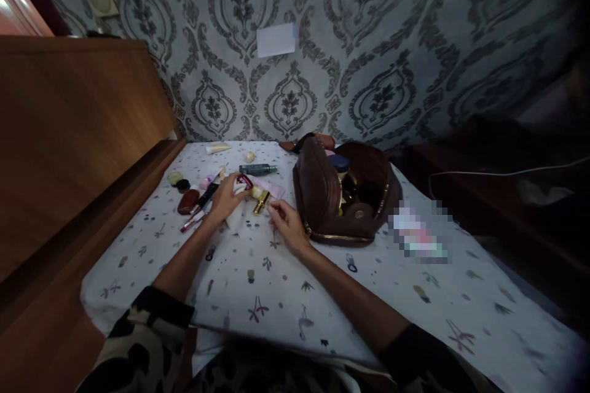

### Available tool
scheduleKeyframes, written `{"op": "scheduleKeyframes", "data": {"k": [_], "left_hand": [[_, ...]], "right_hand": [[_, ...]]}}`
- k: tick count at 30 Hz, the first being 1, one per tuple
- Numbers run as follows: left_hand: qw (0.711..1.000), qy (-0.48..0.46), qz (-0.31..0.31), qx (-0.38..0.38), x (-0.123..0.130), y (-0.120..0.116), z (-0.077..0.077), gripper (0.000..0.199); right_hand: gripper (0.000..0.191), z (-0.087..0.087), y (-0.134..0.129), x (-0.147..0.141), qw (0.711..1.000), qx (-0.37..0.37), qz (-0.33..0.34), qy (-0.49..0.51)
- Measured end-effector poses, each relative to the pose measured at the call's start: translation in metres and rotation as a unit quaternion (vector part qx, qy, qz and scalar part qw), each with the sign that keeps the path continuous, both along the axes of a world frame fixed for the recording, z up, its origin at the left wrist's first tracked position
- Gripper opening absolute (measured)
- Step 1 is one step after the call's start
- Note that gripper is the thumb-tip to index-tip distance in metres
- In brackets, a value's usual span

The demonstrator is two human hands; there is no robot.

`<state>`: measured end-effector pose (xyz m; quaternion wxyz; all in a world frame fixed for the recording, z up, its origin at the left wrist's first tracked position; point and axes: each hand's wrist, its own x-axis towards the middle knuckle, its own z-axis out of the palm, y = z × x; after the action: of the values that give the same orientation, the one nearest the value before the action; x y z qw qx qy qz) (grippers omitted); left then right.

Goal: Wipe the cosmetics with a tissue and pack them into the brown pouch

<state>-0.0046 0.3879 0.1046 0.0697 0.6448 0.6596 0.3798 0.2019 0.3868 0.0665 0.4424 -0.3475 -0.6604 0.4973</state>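
Observation:
My left hand (226, 198) is closed around a small white container with a dark red end (244, 182), over a group of cosmetics. My right hand (288, 225) hovers just in front of the brown bag, its fingers curled together; whether anything small is between them I cannot make out. Between the hands lies a gold lipstick tube (261, 202), close to my right fingertips. A pale pink tube (271, 188) and a dark green tube (256, 169) lie just beyond. The brown bag (318, 187) stands unzipped at the right, with a dark blue lid (338, 163) and other dark items inside.
Left of my left hand lie a dark red oval case (188, 202), a black tube (206, 196), a lip gloss (192, 221) and a small round jar (175, 178). A cream tube (217, 148) lies near the wall. A wooden cabinet (83, 135) borders the left side.

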Motion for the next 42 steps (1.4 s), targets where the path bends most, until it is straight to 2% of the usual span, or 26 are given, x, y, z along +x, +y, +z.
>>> {"op": "scheduleKeyframes", "data": {"k": [2, 5, 7, 10, 13, 17, 20, 23, 26, 29, 33, 37, 39, 42], "left_hand": [[0.994, -0.077, -0.074, -0.011, 0.006, -0.009, 0.007, 0.051], [0.969, -0.148, -0.19, -0.056, 0.019, -0.024, 0.015, 0.053], [0.957, -0.165, -0.229, -0.073, 0.027, -0.032, 0.016, 0.054], [0.957, -0.176, -0.218, -0.075, 0.033, -0.037, 0.011, 0.056], [0.962, -0.169, -0.207, -0.062, 0.036, -0.037, 0.008, 0.056], [0.97, -0.117, -0.209, -0.031, 0.039, -0.04, 0.009, 0.044], [0.987, -0.033, -0.155, 0.015, 0.043, -0.046, 0.012, 0.038], [0.99, 0.043, -0.086, 0.107, 0.049, -0.052, 0.013, 0.039], [0.972, 0.09, -0.124, 0.177, 0.059, -0.057, 0.011, 0.041], [0.957, 0.109, -0.19, 0.19, 0.069, -0.059, 0.006, 0.037], [0.965, 0.034, -0.2, 0.164, 0.072, -0.061, 0.008, 0.031], [0.962, -0.068, -0.231, 0.126, 0.068, -0.061, 0.02, 0.035], [0.958, -0.127, -0.243, 0.09, 0.065, -0.061, 0.025, 0.038], [0.95, -0.214, -0.226, 0.04, 0.062, -0.06, 0.028, 0.042]], "right_hand": [[0.04, 0.001, 0.001, 0.0, 0.998, -0.04, 0.015, 0.047], [0.052, 0.003, 0.001, 0.0, 0.99, -0.086, 0.04, 0.102], [0.053, 0.004, 0.001, 0.001, 0.981, -0.122, 0.065, 0.138], [0.053, 0.006, -0.001, 0.001, 0.961, -0.178, 0.091, 0.192], [0.051, 0.009, -0.004, 0.0, 0.948, -0.202, 0.091, 0.226], [0.048, 0.014, -0.007, 0.0, 0.936, -0.224, 0.111, 0.249], [0.048, 0.016, -0.007, 0.0, 0.918, -0.251, 0.117, 0.283], [0.049, 0.016, -0.008, -0.001, 0.9, -0.274, 0.1, 0.325], [0.051, 0.016, -0.011, -0.001, 0.886, -0.285, 0.1, 0.353], [0.053, 0.016, -0.016, -0.002, 0.886, -0.3, 0.136, 0.327], [0.051, 0.014, -0.02, -0.001, 0.894, -0.306, 0.18, 0.272], [0.064, 0.013, -0.02, 0.002, 0.897, -0.292, 0.219, 0.25], [0.07, 0.014, -0.02, 0.003, 0.887, -0.3, 0.259, 0.236], [0.066, 0.015, -0.021, 0.004, 0.869, -0.316, 0.303, 0.23]]}}
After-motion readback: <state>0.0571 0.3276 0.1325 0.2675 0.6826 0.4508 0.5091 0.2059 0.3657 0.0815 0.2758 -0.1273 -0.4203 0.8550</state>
